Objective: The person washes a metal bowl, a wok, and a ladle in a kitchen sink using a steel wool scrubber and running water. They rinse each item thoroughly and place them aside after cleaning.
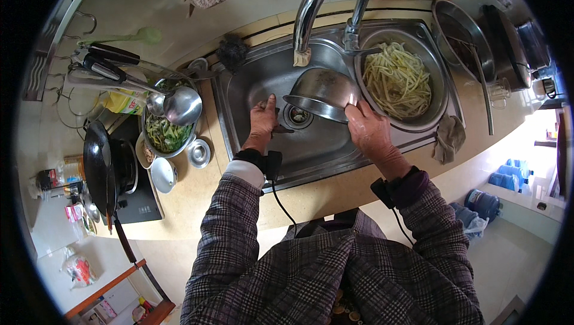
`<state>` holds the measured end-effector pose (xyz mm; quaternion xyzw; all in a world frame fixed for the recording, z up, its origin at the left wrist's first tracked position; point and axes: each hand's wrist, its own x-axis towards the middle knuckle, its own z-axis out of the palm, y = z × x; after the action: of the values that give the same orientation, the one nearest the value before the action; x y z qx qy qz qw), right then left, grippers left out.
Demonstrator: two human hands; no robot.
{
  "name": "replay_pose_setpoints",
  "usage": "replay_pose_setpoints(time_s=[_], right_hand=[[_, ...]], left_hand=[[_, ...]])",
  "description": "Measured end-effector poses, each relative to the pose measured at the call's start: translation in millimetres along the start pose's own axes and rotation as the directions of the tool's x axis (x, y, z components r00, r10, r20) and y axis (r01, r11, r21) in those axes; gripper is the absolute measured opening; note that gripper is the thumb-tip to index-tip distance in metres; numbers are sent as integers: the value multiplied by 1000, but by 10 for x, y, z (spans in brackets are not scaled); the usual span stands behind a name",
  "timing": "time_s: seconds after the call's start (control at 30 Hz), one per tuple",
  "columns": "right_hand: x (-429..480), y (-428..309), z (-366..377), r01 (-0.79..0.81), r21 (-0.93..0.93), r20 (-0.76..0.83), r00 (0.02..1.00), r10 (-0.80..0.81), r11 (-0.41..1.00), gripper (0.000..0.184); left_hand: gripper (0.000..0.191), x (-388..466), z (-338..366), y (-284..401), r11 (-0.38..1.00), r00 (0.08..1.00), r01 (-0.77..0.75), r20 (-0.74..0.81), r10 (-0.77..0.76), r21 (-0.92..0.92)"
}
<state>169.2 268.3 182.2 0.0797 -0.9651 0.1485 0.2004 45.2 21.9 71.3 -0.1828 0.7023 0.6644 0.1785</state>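
Observation:
My right hand (370,130) grips the rim of a stainless steel bowl (325,87). The bowl is tilted over the sink basin (323,145), its outer base upward and its mouth facing down toward me. To the left of it, my left hand (263,121) hovers in the basin with the thumb raised; its other fingers are partly hidden. A dark shape beside that hand could be a shadow or a thing. Between the hands lies the drain (298,116), with bits of food scrap in its strainer. The faucet spout (307,29) hangs above, a cloth wrapped round its tip.
Right of the basin stands a large steel bowl (440,101) of pale cut strips (397,81), beside a rag (450,139). On the left are a pot of leafy greens (168,134), ladles (183,105), a small white bowl (163,175) and a wok (99,168). A black scrubber (232,51) sits behind.

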Motion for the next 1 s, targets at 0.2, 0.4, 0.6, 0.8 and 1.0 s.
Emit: replay_pose_setpoints(time_s=[0.2,0.4,0.6,0.8,1.0], right_hand=[[-7,-10,-31,13,31,-22,1000,-12,999,11],[-35,-16,-42,-34,18,6,999,34,999,11],[-82,-2,-77,-158,106,91,985,148,982,13],[-79,-3,-77,-115,73,26,993,113,991,13],[-60,-43,-83,-43,17,-50,998,44,999,14]], left_hand=[[33,-67,-41,51,995,997,77,0,-77,65],[31,-195,-265,139,974,906,178,411,-105,-144],[50,-291,-291,65,944,963,118,266,-34,-307],[42,-340,-366,192,841,920,285,378,-105,-460],[14,-403,-191,271,826,959,237,258,-116,-511]])
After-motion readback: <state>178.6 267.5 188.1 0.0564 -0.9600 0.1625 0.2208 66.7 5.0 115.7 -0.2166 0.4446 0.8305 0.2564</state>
